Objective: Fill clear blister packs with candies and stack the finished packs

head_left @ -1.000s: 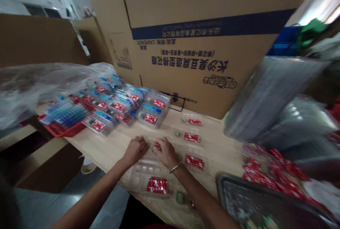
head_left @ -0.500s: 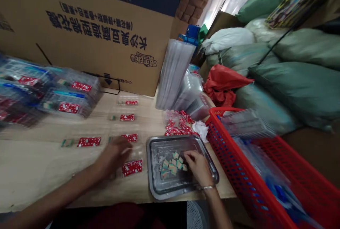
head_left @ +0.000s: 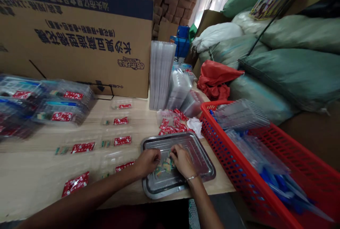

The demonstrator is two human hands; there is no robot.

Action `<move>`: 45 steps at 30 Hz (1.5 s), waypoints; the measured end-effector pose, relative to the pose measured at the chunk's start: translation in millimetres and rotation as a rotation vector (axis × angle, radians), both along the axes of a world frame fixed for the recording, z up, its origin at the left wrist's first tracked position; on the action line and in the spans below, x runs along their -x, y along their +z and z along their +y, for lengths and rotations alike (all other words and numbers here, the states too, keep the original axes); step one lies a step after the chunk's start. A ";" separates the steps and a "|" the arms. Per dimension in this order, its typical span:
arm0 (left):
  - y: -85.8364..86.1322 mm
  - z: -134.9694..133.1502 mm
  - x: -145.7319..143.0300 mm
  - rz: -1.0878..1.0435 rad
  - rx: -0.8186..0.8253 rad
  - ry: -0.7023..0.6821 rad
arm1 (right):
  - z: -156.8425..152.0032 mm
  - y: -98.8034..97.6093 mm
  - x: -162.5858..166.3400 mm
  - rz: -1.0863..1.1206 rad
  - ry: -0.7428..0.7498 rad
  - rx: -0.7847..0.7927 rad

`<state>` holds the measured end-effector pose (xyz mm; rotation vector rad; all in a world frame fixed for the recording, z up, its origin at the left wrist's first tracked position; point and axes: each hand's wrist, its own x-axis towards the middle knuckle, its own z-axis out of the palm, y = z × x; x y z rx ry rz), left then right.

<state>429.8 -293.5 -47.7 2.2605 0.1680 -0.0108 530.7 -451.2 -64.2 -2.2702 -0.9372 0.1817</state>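
Both hands are over a shallow metal tray (head_left: pixel 196 147) holding several small green-and-cream cubes (head_left: pixel 167 165). My left hand (head_left: pixel 148 161) reaches over the tray's left side, fingers pinched together beside the cubes; what is between them is hidden. From the right, my right hand (head_left: pixel 182 160) bends its fingertips closed at the edge of the pile, and I cannot make out what they grip. Left of the tray, clear plastic trays lie in rows, each with a red printed sachet (head_left: pixel 122 140); several also hold small green-and-cream pieces (head_left: pixel 105 144).
Loose red sachets (head_left: pixel 172 126) and a crumpled white tissue (head_left: pixel 195 126) lie behind the tray. Stacked clear plastic trays (head_left: pixel 162 76) stand further back. A red basket (head_left: pixel 212 137) is at the right, filled packs (head_left: pixel 61 110) at the left, and a large carton (head_left: pixel 79 55) behind.
My left hand has moved right, from the clear plastic trays to over the metal tray. My right hand has shifted left, closer over the cubes. The camera view has shifted slightly.
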 end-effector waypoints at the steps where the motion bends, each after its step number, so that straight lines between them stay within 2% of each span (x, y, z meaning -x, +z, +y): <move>1: 0.6 2.3 -0.4 0.000 0.029 0.020 | 0.2 -0.8 -0.7 -0.006 0.010 -0.020; 3: 2.2 7.4 -1.7 -0.012 0.094 0.066 | 0.3 -1.8 -1.7 -0.013 0.021 -0.050; 6: 1.5 14.6 -5.7 -0.005 0.287 0.137 | -0.4 1.1 -1.1 0.021 0.001 -0.123; 9: -4.3 15.9 -12.3 0.042 0.514 0.185 | 1.0 9.8 3.4 0.210 0.017 -0.292; 11: -8.4 12.7 -16.8 0.050 0.609 0.203 | 5.0 16.0 8.2 0.358 0.068 -0.364; 15: -8.9 5.5 -20.4 0.053 0.742 0.177 | 16.0 21.2 17.7 0.441 0.101 -0.368; 19: -4.0 8.0 -17.9 0.069 0.820 0.099 | 21.4 23.1 25.1 0.250 0.082 -0.282; 22: -3.0 10.6 -16.2 0.081 0.877 0.110 | 23.8 25.6 29.6 0.144 0.107 -0.285; 24: -2.9 10.3 -14.8 0.078 0.910 0.149 | 25.8 24.7 30.7 0.190 0.069 -0.341; 28: -0.3 8.3 -10.4 0.078 1.026 0.292 | 25.6 17.7 25.9 0.357 -0.182 -0.522; 30: 1.6 8.6 -9.0 0.095 1.072 0.364 | 22.3 17.0 22.6 0.398 -0.236 -0.562; 35: 7.1 9.7 -12.1 0.110 1.055 0.405 | 19.1 27.4 23.4 0.412 -0.025 -0.468; 38: 13.3 5.7 -12.0 0.091 1.075 0.406 | 27.6 29.2 29.5 0.420 -0.077 -0.522; 42: 18.2 -1.1 -5.1 0.021 1.157 0.438 | 38.9 21.5 37.3 0.394 -0.184 -0.587; 45: 16.3 -0.6 -1.1 0.008 1.137 0.431 | 34.0 16.8 30.4 0.384 -0.082 -0.506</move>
